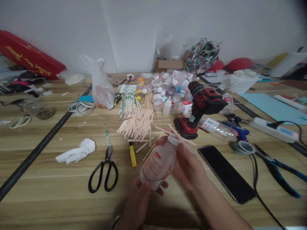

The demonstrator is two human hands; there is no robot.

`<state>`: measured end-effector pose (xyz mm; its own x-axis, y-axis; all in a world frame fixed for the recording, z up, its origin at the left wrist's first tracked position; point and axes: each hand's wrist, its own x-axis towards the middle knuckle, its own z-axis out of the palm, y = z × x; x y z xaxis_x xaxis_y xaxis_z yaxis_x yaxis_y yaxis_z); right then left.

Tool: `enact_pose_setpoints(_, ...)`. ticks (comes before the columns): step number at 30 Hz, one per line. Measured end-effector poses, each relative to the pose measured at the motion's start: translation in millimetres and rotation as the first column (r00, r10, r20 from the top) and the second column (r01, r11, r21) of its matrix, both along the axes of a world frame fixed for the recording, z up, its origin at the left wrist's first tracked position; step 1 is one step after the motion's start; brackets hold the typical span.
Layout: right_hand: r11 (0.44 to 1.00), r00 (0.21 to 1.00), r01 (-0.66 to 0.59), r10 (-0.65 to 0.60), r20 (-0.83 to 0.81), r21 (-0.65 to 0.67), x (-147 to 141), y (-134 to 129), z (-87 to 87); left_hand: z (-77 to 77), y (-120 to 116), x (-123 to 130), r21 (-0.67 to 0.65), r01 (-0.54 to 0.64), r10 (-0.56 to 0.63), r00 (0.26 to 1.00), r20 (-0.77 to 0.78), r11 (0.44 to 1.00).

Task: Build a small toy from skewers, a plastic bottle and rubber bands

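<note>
A clear plastic bottle [158,164] with red print is held tilted, its white cap [174,140] pointing up and away. Its lower end rests in the closed fingers of my left hand [140,195]. My right hand [189,164] is wrapped round the neck and upper side. Two flat wooden sticks [185,138] cross at the cap; whether they are fixed to it I cannot tell. Beyond the bottle lies a pile of wooden craft sticks [137,123]. A yellow-handled screwdriver [132,156] and black-handled scissors [105,171] lie to the left.
Right of my hands are a red-black cordless drill [203,102], a phone [225,172], pliers [275,166], a solder spool [243,147] and a power strip [273,129]. Several plastic bottles [182,107] cluster behind. A white bag [102,86] and crumpled tissue [76,150] are on the left.
</note>
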<state>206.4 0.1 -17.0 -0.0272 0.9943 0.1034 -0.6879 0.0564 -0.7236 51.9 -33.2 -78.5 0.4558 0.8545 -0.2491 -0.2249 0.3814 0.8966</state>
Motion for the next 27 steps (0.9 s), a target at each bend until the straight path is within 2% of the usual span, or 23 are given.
enact_pose_setpoints(4, 0.996, 0.997, 0.080, -0.079, 0.018, -0.025, 1, 1, -0.7, -4.7, -1, 4, -0.049, -0.088, 0.093, 0.988, 0.125, 0.995)
enact_pose_setpoints(7, 0.992, 0.995, 0.103, -0.102, 0.020, -0.077, 3, 1, 0.0, -11.3, -2, 7, -0.036, -0.112, 0.115, 0.987, 0.108, 0.993)
enact_pose_setpoints(10, 0.990, 0.997, 0.073, -0.071, 0.021, -0.121, 6, 0, 2.7, -14.7, -3, 6, -0.039, -0.120, 0.123, 0.988, 0.092, 0.992)
enact_pose_setpoints(17, 0.997, 0.991, -0.076, 0.077, 0.113, -0.019, 15, 1, 0.0, -7.4, -3, 4, -0.191, 0.018, 0.022, 0.978, 0.205, 0.981)
enact_pose_setpoints(19, 0.997, 0.988, -0.079, 0.081, 0.135, -0.025, 16, 3, -3.5, -6.9, -3, 5, -0.205, 0.028, 0.012, 0.981, 0.192, 0.978)
enact_pose_setpoints(21, 0.998, 0.988, -0.047, 0.052, 0.148, -0.039, 14, 3, -6.8, -6.2, -2, 4, -0.180, -0.011, 0.039, 0.988, 0.148, 0.984)
enact_pose_setpoints(24, 0.997, 0.988, 0.055, -0.047, 0.146, -0.051, 7, 2, -9.8, -2.2, 0, 2, -0.081, -0.087, 0.088, 0.996, 0.007, 0.993)
enact_pose_setpoints(27, 0.986, 0.980, 0.149, -0.139, 0.140, -0.070, 0, 0, -8.4, 4.7, 2, 0, 0.038, -0.094, 0.098, 0.989, -0.112, 0.995)
